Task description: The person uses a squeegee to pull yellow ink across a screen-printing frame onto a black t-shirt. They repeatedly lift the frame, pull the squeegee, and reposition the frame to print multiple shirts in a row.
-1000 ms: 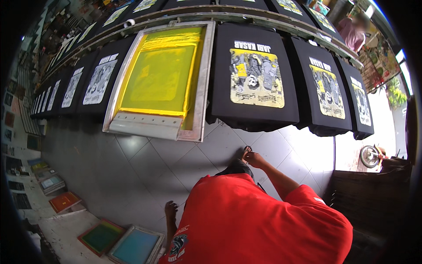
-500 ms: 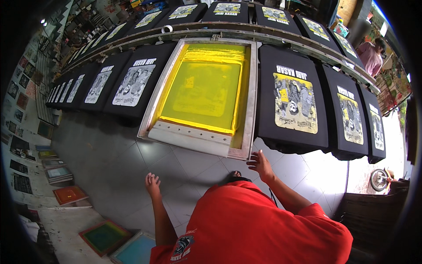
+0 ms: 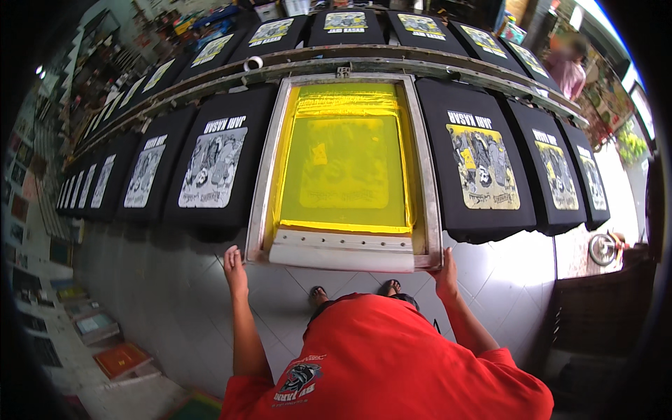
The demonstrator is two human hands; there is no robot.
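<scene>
The screen frame [image 3: 264,203] lies nearly square to the person's body, its far end against the metal rail [image 3: 392,66]. Its mesh [image 3: 343,168] is yellow, with wet-looking yellow colour thickest at the far end and along the near edge. Across the frame's near end lies a pale bar [image 3: 343,252] with a row of dark studs; it does not look fastened down, so any lift or shift should probably be kept level, lest it slide.

At the frame's near right corner, the right hand [image 3: 446,274] meets the rim; some fingers are hidden, so I cannot tell whether they are clamped on it. Just outside the near left corner, the left hand [image 3: 235,271] has its fingers loosely curled and apart from the rim, holding nothing visible. A matching hold on both corners, with equal force, would best keep the frame from twisting, with fingertips kept off the mesh.

Left of the frame sits a black shirt [image 3: 241,115] with a grey print; right of it, another black shirt [image 3: 451,220] whose print includes yellow. Sideways moves should clear both.
</scene>
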